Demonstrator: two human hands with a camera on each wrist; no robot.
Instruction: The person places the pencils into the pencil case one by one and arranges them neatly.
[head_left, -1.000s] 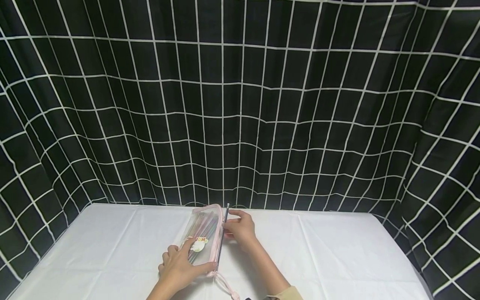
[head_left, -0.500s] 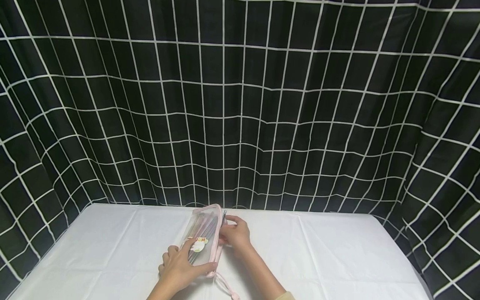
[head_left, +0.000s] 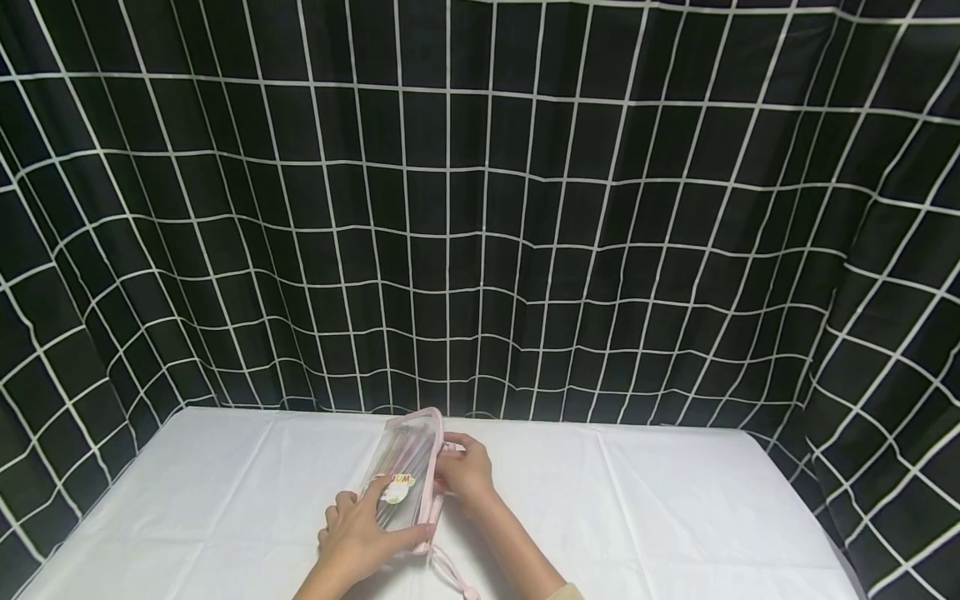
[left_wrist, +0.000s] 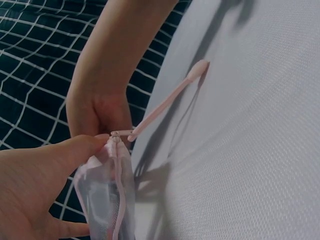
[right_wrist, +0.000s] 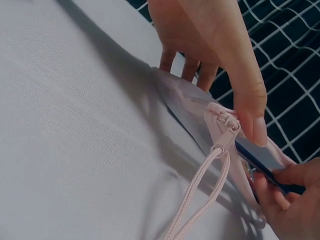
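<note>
A clear pencil case (head_left: 420, 502) with pink trim and a cartoon sticker (head_left: 397, 489) leans on its side, several long thin sticks showing through its wall. My left hand (head_left: 351, 527) grips its near end, thumb by the zipper and fingers spread on the other side. The zipper is undone; its pull (right_wrist: 227, 139) sits at the near end with a pink cord (left_wrist: 162, 107) hanging off. My right hand (head_left: 467, 477) is at the opening, pinching a dark blue pencil (right_wrist: 256, 162) that lies between the zipper edges. In the head view the case hides that pencil.
A white cloth (head_left: 637, 500) covers the table under the case. Behind it and at both sides hangs a black curtain (head_left: 510, 275) with a white grid.
My right hand has moved slightly left, carrying the dark blue pencil from beside the case into its opening. The left hand has kept its grip on the case.
</note>
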